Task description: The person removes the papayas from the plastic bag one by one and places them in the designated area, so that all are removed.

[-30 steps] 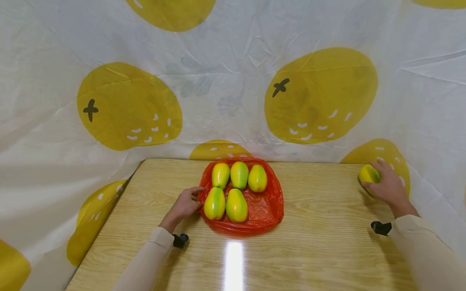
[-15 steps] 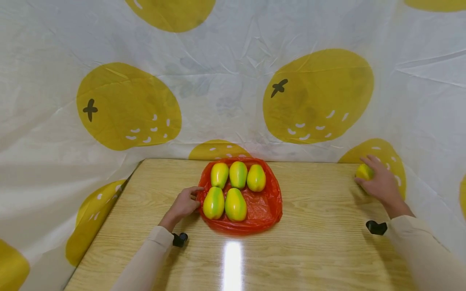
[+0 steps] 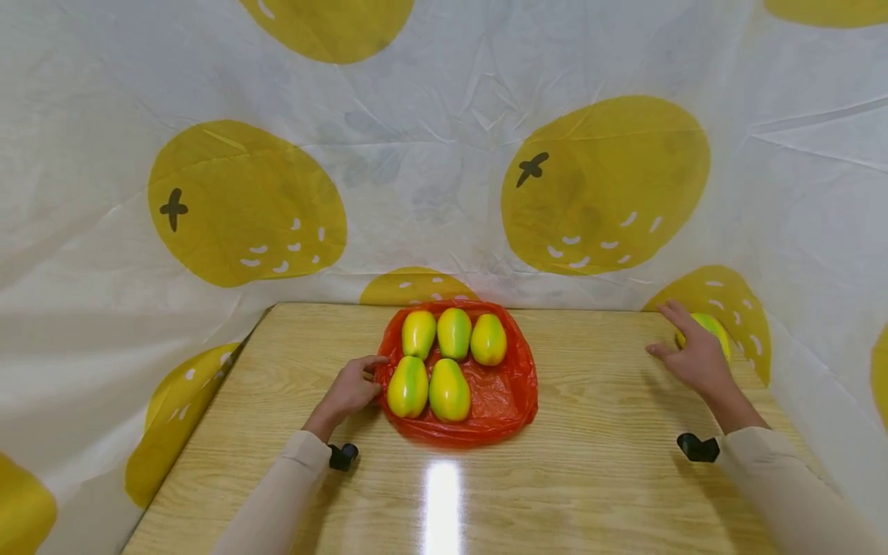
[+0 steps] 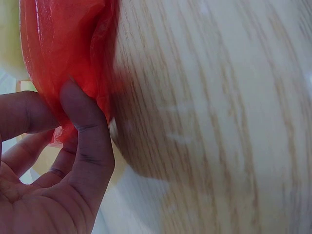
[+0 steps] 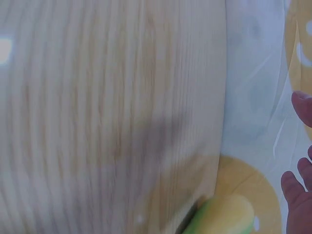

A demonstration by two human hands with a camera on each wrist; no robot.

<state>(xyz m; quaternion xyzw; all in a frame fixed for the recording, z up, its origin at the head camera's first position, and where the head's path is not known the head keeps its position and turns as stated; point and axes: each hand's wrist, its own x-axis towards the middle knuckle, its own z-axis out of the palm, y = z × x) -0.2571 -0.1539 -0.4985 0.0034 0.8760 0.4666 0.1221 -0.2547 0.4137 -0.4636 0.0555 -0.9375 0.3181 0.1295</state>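
Observation:
A red plastic bag (image 3: 501, 389), its rim rolled open, lies mid-table in the head view and holds several yellow-green papayas (image 3: 450, 391). My left hand (image 3: 351, 387) pinches the bag's left rim; the left wrist view shows thumb and fingers on either side of the red film (image 4: 73, 44). At the far right, one papaya (image 3: 717, 333) sits near the table's back corner, partly hidden behind my right hand (image 3: 697, 368). That hand is raised over the table with fingers spread and nothing in them. The right wrist view shows the same papaya (image 5: 226, 215) apart from the fingers (image 5: 294, 189).
The wooden table (image 3: 597, 462) meets a white sheet (image 3: 430, 185) printed with big yellow fruit, hanging behind it and at both sides. Inside the bag, bare red film shows at the front right, beside the papayas.
My right hand has let go of the papaya at the far right and moved left off it, its fingers spreading. The left hand stays on the bag's rim.

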